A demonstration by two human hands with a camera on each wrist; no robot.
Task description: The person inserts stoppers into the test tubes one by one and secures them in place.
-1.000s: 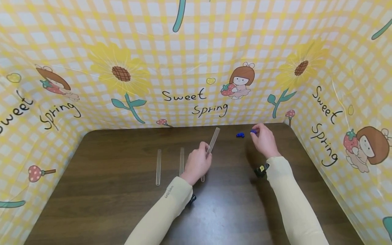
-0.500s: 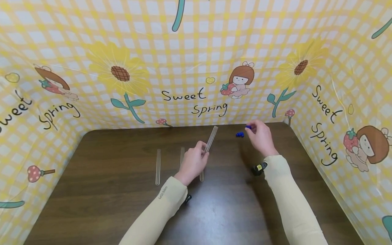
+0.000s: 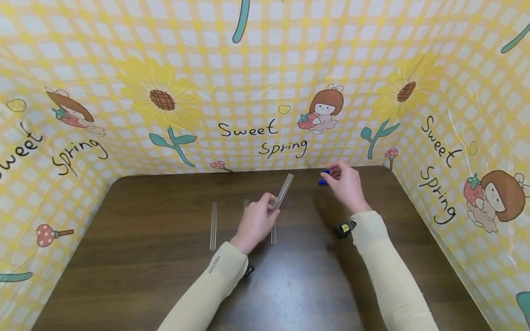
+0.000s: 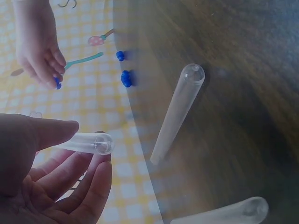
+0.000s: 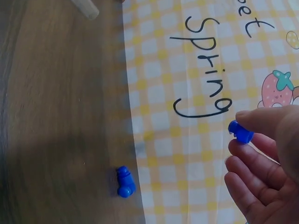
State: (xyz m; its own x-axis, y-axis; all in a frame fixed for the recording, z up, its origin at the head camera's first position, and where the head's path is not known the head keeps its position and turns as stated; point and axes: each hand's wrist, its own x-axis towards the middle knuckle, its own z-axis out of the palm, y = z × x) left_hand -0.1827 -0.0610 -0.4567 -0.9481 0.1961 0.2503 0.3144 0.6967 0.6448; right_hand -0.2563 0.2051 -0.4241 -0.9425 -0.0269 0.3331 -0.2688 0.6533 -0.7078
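My left hand [image 3: 256, 221] holds a clear test tube [image 3: 284, 191] between thumb and fingers, tilted with its far end up and to the right. In the left wrist view the rounded end of this tube [image 4: 96, 143] points out past the thumb. My right hand [image 3: 345, 184] pinches a small blue stopper [image 5: 240, 132] between thumb and index finger, the other fingers loosely bent. Near the table's back edge lie other blue stoppers [image 5: 124, 182], partly overlapped by the held one in the head view. The two hands are apart, tube and stopper not touching.
On the dark wood table [image 3: 145, 276] lie more clear test tubes: one at left [image 3: 213, 226], another tube [image 3: 273, 235] beside the left hand, and a third tube [image 3: 246, 203] mostly hidden behind that hand. A yellow checked cloth [image 3: 198, 92] stands around the back and sides.
My right hand has moved left with the blue stopper, now over the stoppers on the table. The left hand has shifted slightly left with its test tube.
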